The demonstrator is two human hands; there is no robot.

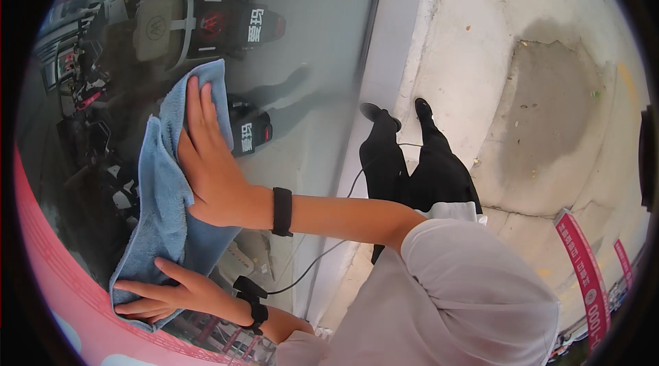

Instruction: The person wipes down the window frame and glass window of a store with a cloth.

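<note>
A blue towelling cloth point(163, 167) lies spread against a large glass pane point(316, 29), its edges rumpled and folded. My right hand point(223, 184), the upper one in the head view, presses flat on the cloth with its fingers stretched out. Lower down, my left hand point(192, 290) rests on the cloth's lower end, fingers spread and thumb apart. Both palms are turned to the glass and hidden. Each wrist wears a black band; a small black device point(250, 288) sits by the left one.
Dark motorcycles point(220, 26) show in or through the glass. A thin black cable point(302, 275) runs from the left-wrist device toward my body. Beside the pane run a grey ledge point(388, 43) and pale, cracked pavement point(473, 43). Pink banding point(44, 242) borders the glass; a red banner point(583, 266) stands at lower right.
</note>
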